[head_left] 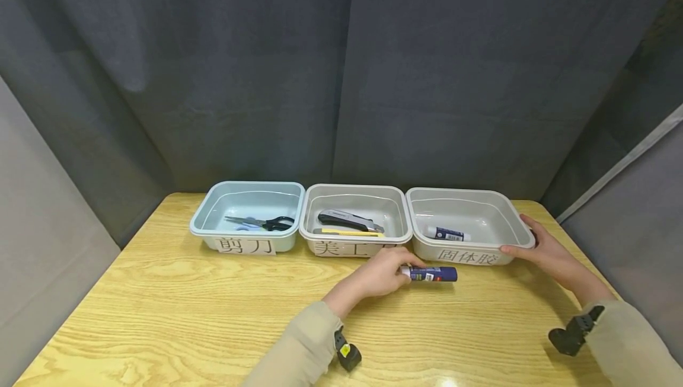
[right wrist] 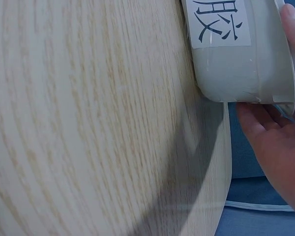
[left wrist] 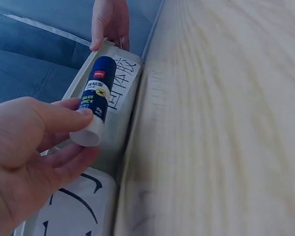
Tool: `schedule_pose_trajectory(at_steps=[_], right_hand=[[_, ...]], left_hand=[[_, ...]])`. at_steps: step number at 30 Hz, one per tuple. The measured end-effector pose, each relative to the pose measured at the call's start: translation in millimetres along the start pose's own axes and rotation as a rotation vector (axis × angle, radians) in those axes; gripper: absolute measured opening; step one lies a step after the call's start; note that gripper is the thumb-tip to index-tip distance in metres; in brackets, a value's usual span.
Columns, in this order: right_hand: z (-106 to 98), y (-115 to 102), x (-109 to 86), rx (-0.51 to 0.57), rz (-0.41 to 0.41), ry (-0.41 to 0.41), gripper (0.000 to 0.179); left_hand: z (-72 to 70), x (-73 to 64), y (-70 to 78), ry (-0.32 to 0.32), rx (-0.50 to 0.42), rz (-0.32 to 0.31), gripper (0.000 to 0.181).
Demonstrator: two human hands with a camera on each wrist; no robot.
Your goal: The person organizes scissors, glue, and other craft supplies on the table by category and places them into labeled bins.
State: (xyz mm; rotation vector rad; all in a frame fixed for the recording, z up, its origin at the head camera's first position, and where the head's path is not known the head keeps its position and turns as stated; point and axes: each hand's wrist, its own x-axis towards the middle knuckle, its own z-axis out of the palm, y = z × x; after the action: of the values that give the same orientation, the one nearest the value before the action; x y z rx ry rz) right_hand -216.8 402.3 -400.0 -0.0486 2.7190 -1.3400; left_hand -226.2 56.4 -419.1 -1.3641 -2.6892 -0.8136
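My left hand (head_left: 381,271) pinches a blue and white glue stick (head_left: 433,274) between thumb and fingers, in front of the right-hand grey bin (head_left: 509,208). Close up in the left wrist view, the glue stick (left wrist: 96,93) has its blue cap pointing away from the palm. My right hand (head_left: 546,250) holds that bin by its right end, thumb on the rim and fingers against the outer wall. The right wrist view shows the hand (right wrist: 280,132) at the bin's corner (right wrist: 236,73). Inside the bin lies another glue stick (head_left: 448,233).
A middle grey bin (head_left: 354,190) holds a grey-black utility knife (head_left: 347,220) and a yellow one (head_left: 349,232). The light blue bin (head_left: 248,187) at left contains black-handled scissors (head_left: 267,223) and something blue. Paper labels front the bins; a dark curtain (head_left: 341,79) hangs behind the table (head_left: 176,316).
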Motion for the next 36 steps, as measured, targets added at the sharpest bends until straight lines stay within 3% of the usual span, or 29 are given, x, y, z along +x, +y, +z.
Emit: schedule_pose_trajectory(at_steps=[15, 24, 36], right_hand=[[2, -1, -0.1, -0.008, 0.015, -0.009, 0.099], [1, -4, -1.8, 0.023, 0.001, -0.004, 0.098], [0, -1, -1.2, 0.041, 0.002, -0.002, 0.099]], left_hand=[[-20.8, 19.5, 15.4, 0.012, -0.057, -0.003, 0.036], [-34.2, 44.9, 17.2, 0.067, -0.051, -0.011, 0.033], [-27.9, 74.3, 3.7, 0.096, -0.019, -0.056, 0.031]])
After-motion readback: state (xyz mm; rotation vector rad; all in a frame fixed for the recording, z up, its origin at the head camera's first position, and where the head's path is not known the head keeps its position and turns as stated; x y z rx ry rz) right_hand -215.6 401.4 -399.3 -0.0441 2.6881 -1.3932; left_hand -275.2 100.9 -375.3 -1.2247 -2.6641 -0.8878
